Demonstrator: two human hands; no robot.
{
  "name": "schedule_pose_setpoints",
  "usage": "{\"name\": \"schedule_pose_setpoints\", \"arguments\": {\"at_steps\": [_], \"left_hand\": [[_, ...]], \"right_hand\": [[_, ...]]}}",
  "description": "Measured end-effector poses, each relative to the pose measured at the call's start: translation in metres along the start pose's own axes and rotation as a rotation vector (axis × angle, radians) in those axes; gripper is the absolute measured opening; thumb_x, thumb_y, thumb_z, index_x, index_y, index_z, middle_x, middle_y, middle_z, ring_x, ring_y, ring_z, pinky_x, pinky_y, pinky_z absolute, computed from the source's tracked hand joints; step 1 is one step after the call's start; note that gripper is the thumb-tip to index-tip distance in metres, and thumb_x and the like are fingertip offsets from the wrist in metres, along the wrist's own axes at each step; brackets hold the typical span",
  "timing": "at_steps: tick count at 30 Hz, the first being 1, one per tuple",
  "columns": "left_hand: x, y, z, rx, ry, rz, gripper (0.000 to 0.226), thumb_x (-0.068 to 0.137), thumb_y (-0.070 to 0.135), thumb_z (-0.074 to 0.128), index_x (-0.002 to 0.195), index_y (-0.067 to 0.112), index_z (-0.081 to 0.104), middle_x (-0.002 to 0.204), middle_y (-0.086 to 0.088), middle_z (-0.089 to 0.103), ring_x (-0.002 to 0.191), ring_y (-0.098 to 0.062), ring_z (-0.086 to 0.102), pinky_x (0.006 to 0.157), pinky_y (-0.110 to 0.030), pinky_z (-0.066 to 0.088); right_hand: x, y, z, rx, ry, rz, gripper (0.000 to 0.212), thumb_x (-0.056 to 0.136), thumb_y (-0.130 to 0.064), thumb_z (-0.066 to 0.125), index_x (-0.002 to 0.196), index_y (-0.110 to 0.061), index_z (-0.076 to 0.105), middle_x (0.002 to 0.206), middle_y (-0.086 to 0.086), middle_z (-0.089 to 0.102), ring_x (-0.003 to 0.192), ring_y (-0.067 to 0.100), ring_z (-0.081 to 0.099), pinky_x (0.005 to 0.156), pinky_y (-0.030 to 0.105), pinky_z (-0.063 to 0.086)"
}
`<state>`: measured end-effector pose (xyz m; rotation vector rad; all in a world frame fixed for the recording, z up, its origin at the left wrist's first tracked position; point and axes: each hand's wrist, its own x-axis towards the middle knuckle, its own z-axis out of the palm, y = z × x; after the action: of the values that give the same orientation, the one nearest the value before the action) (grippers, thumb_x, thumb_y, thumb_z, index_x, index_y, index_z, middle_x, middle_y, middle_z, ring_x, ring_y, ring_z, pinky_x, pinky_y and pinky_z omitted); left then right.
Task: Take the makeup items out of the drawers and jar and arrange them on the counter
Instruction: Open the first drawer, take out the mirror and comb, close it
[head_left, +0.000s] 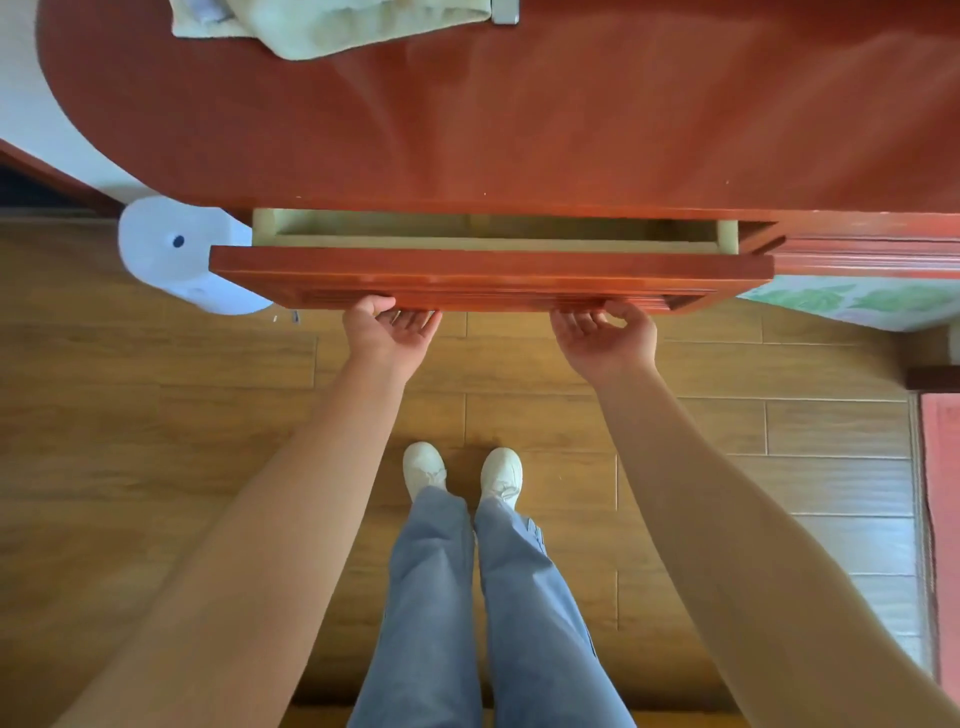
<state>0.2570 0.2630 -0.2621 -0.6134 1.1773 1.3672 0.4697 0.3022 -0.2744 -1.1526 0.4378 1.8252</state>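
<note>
A red-brown wooden drawer (488, 270) stands a short way out from under the counter (519, 130). Only a narrow strip of its pale inside shows, and no makeup item is visible in it. My left hand (389, 332) grips the underside of the drawer front left of centre, palm up with the fingers curled under the edge. In the same way my right hand (605, 335) holds the drawer front right of centre. No jar is in view.
A pale folded cloth (332, 23) lies at the counter's far edge beside a small grey object (505, 11). A white round appliance (176, 254) stands on the wooden floor left of the drawer. A leaf-patterned surface (852, 301) is at the right. My legs and white shoes are below.
</note>
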Motion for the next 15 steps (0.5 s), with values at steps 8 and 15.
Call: {"name": "schedule_pose_setpoints", "arguments": {"at_steps": [8, 15], "left_hand": [[-0.041, -0.021, -0.054, -0.007, 0.1, -0.054, 0.043, 0.087, 0.002, 0.03, 0.13, -0.001, 0.035, 0.145, -0.021, 0.033, 0.135, -0.034, 0.032, 0.111, -0.048, 0.029], [-0.064, -0.039, -0.102, -0.03, 0.112, -0.097, 0.049, 0.093, 0.01, 0.026, 0.14, -0.004, 0.026, 0.149, -0.022, 0.028, 0.139, -0.034, 0.026, 0.113, -0.048, 0.024]], "right_hand": [[-0.046, 0.025, -0.053, 0.056, 0.083, 0.024, 0.023, 0.085, -0.009, 0.034, 0.095, -0.002, 0.054, 0.108, 0.015, 0.06, 0.106, 0.031, 0.057, 0.082, 0.043, 0.046], [-0.077, 0.042, -0.09, 0.072, 0.191, 0.055, 0.049, 0.093, -0.017, 0.024, 0.138, -0.001, 0.035, 0.138, 0.015, 0.045, 0.131, 0.031, 0.041, 0.096, 0.044, 0.038]]}}
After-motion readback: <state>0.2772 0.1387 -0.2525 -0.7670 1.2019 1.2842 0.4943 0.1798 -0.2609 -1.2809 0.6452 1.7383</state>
